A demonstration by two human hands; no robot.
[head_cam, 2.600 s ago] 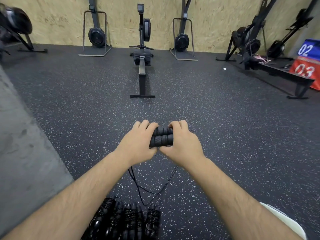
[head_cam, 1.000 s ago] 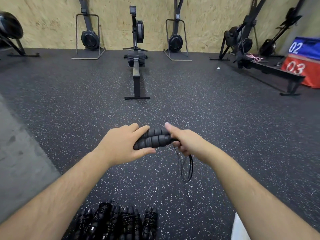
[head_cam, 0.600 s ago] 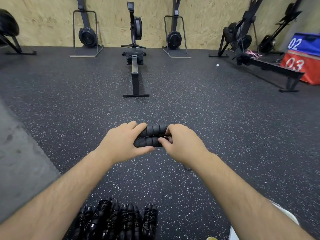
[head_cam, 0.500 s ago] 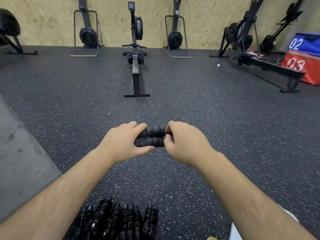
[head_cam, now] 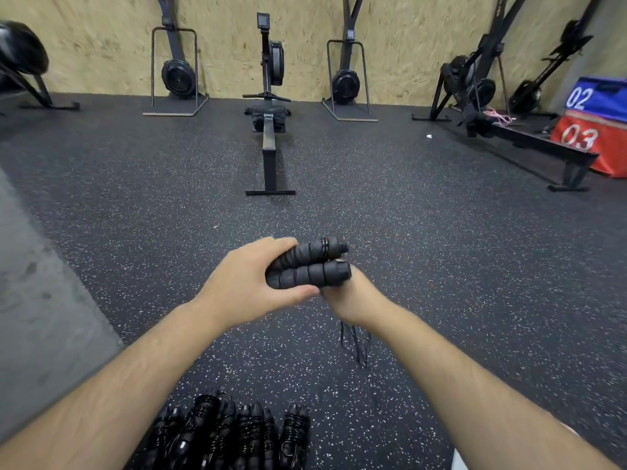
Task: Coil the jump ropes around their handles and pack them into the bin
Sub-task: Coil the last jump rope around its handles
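Nearest, the wound jump ropes (head_cam: 234,435) lie in a row on the speckled floor (head_cam: 458,266), right below the forearms. Above them the left hand (head_cam: 244,290) grips the two black handles (head_cam: 305,268) side by side. The right hand (head_cam: 354,300), tucked just under their free ends, seems to pinch the rope (head_cam: 354,340), whose blurred loops dangle. Beyond, a rowing machine (head_cam: 269,144) stands before the plywood wall (head_cam: 407,45).

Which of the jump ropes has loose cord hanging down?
The one being held: the left hand grips its paired handles, and loose cord dangles below the right hand. The ropes lying on the floor are wound round their handles.
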